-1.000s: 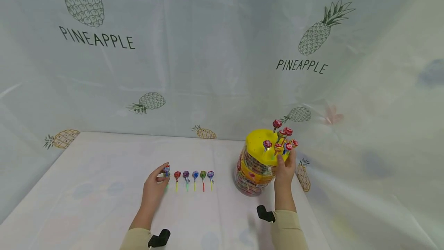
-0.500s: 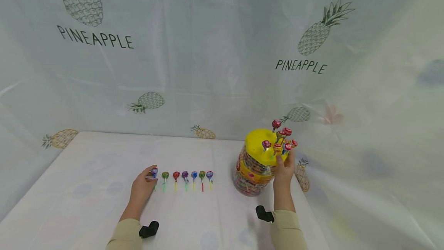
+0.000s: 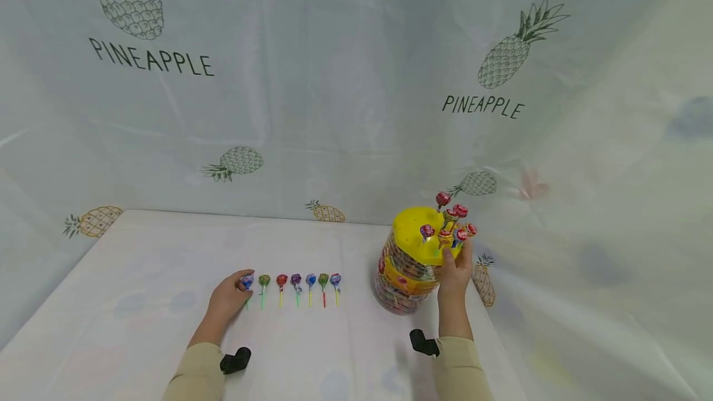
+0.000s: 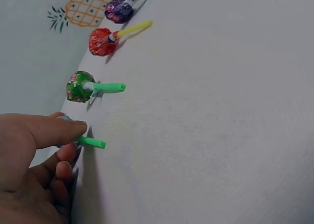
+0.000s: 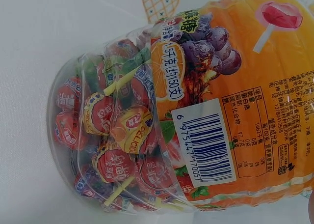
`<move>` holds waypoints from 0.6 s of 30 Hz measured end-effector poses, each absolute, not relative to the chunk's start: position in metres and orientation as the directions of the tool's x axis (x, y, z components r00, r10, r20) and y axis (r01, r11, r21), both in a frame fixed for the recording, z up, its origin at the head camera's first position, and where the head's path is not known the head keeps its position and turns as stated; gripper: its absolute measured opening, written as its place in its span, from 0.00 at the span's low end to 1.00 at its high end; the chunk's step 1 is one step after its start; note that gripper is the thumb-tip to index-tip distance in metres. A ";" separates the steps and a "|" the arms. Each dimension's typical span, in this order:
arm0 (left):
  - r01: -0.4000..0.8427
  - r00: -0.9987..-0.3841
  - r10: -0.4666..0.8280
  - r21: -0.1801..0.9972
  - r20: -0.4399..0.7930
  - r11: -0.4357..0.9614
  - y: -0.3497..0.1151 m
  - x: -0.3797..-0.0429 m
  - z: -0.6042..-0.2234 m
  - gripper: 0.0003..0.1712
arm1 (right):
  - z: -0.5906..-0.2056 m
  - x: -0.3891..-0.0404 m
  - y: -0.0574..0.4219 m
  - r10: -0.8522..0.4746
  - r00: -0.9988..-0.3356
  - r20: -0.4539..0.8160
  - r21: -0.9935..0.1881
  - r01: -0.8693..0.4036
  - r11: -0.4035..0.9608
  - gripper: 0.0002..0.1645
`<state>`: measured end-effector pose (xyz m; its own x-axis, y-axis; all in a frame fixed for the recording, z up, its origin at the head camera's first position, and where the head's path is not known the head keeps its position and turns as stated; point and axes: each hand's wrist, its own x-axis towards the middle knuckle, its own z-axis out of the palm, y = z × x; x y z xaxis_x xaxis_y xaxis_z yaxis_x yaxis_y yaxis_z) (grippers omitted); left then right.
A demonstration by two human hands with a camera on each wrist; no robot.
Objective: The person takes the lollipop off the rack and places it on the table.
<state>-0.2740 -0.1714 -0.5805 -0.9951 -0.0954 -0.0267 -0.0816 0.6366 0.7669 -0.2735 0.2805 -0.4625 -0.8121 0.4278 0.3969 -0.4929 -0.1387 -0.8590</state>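
Observation:
My left hand (image 3: 227, 297) pinches a blue-wrapped lollipop (image 3: 247, 280) at the left end of a row of lollipops. In the left wrist view its green stick (image 4: 92, 142) points out from under the thumb close over the tabletop, and the fingers hide most of the candy. Beside it lies a green lollipop (image 4: 80, 87), then a red lollipop (image 4: 102, 42). My right hand (image 3: 455, 274) grips the lid edge of a big clear lollipop jar (image 3: 402, 280), thumb in front. Several lollipops stand upright in the jar's yellow lid (image 3: 412, 231).
Rightward along the row lie a purple lollipop (image 3: 296, 280), a blue lollipop (image 3: 311, 280) and more, sticks toward me. The white table (image 3: 301, 351) ends at a pineapple-print curtain (image 3: 345, 91). More wrapped lollipops (image 5: 100, 113) fill the jar.
My left hand has moved left with the blue-wrapped lollipop, then lowered it to the row's end. The green lollipop beside it came into view. My right hand stays at the jar.

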 end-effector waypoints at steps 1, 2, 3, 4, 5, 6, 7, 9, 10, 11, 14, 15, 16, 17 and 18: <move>-0.084 -0.995 -0.090 0.766 -0.034 0.638 -0.172 -0.275 -0.580 0.28 | -0.462 -0.273 0.280 0.427 -0.812 0.399 -0.859 -0.493 -0.135 0.31; -0.086 -0.996 -0.083 0.767 -0.042 0.636 -0.173 -0.275 -0.580 0.28 | -0.462 -0.273 0.280 0.426 -0.812 0.399 -0.860 -0.493 -0.133 0.31; -0.089 -0.996 -0.079 0.769 -0.050 0.633 -0.173 -0.276 -0.579 0.27 | -0.462 -0.273 0.280 0.426 -0.811 0.401 -0.860 -0.494 -0.130 0.31; -0.092 -0.995 -0.075 0.770 -0.058 0.631 -0.173 -0.276 -0.579 0.27 | -0.462 -0.273 0.280 0.424 -0.811 0.402 -0.862 -0.492 -0.125 0.31; -0.093 -0.996 -0.071 0.771 -0.063 0.630 -0.174 -0.277 -0.579 0.27 | -0.462 -0.273 0.281 0.422 -0.812 0.404 -0.862 -0.492 -0.121 0.31; -0.091 -0.996 -0.065 0.771 -0.064 0.630 -0.174 -0.277 -0.578 0.27 | -0.462 -0.273 0.281 0.419 -0.812 0.407 -0.861 -0.494 -0.119 0.31; -0.093 -0.996 -0.063 0.771 -0.068 0.630 -0.174 -0.278 -0.578 0.28 | -0.462 -0.273 0.281 0.418 -0.812 0.407 -0.862 -0.493 -0.117 0.32; -0.096 -0.995 -0.063 0.769 -0.073 0.632 -0.174 -0.279 -0.578 0.28 | -0.462 -0.273 0.281 0.420 -0.815 0.400 -0.867 -0.484 -0.114 0.31; -0.096 -0.995 -0.062 0.768 -0.074 0.634 -0.174 -0.279 -0.578 0.28 | -0.462 -0.273 0.281 0.421 -0.816 0.396 -0.869 -0.481 -0.116 0.31; -0.095 -0.995 -0.060 0.766 -0.073 0.635 -0.174 -0.279 -0.578 0.28 | -0.462 -0.273 0.281 0.424 -0.817 0.390 -0.872 -0.476 -0.116 0.31; -0.094 -0.996 -0.056 0.762 -0.076 0.641 -0.174 -0.278 -0.578 0.28 | -0.461 -0.273 0.280 0.432 -0.820 0.374 -0.881 -0.460 -0.110 0.31; -0.090 -0.996 -0.053 0.760 -0.073 0.643 -0.174 -0.278 -0.578 0.28 | -0.461 -0.273 0.280 0.433 -0.821 0.373 -0.883 -0.458 -0.108 0.31; -0.086 -0.996 -0.050 0.758 -0.070 0.647 -0.174 -0.277 -0.578 0.28 | -0.461 -0.273 0.280 0.432 -0.820 0.375 -0.882 -0.460 -0.107 0.31; -0.082 -0.997 -0.048 0.756 -0.067 0.649 -0.174 -0.277 -0.577 0.28 | -0.461 -0.273 0.280 0.431 -0.820 0.378 -0.881 -0.461 -0.106 0.31; -0.081 -0.997 -0.047 0.753 -0.066 0.653 -0.173 -0.276 -0.577 0.28 | -0.461 -0.273 0.280 0.429 -0.821 0.377 -0.882 -0.459 -0.104 0.31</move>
